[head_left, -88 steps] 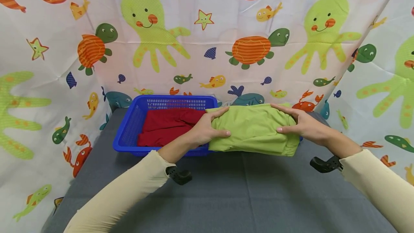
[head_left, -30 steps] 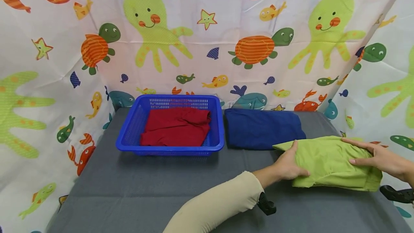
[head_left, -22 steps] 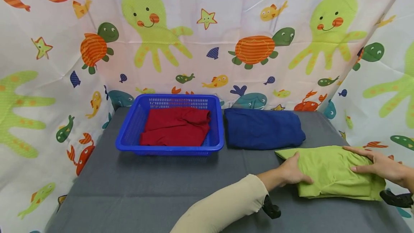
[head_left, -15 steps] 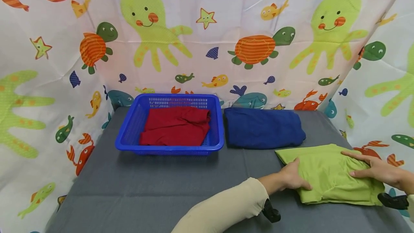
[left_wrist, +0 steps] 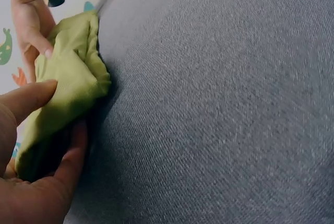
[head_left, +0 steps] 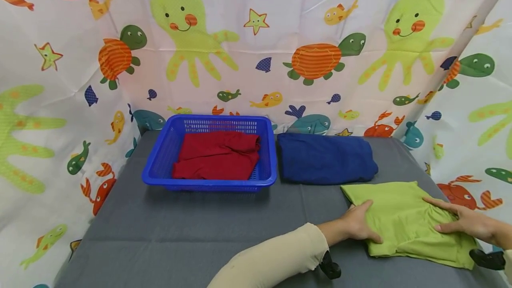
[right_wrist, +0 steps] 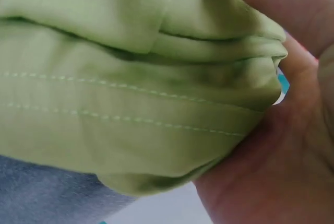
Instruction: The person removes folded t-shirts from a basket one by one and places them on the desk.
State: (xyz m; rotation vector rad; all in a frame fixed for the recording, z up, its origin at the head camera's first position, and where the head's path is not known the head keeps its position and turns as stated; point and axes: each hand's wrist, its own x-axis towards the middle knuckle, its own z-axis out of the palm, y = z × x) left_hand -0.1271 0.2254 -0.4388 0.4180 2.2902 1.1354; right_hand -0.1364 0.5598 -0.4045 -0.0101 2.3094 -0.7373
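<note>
A folded lime-green garment (head_left: 408,221) lies at the right front of the grey table, held from both sides. My left hand (head_left: 357,223) grips its left edge. In the left wrist view the left thumb (left_wrist: 36,96) presses on top while fingers reach under the fold. My right hand (head_left: 466,221) holds the opposite edge, thumb on top. Close up in the right wrist view, the green cloth (right_wrist: 104,93) shows two rows of stitching along a hem, with the right palm (right_wrist: 261,172) around its side. Some fingertips of both hands are hidden by the cloth.
A blue plastic basket (head_left: 149,177) stands at the back left with a folded red garment (head_left: 220,157) inside. Right of it lies a folded navy-blue cloth (head_left: 326,159). Patterned curtains (head_left: 224,61) enclose the back and sides of the grey table (head_left: 180,234).
Both hands have carried the green garment from beside the basket to the right and nearer, then lowered it to the table. The navy-blue cloth, mostly hidden before, now shows.
</note>
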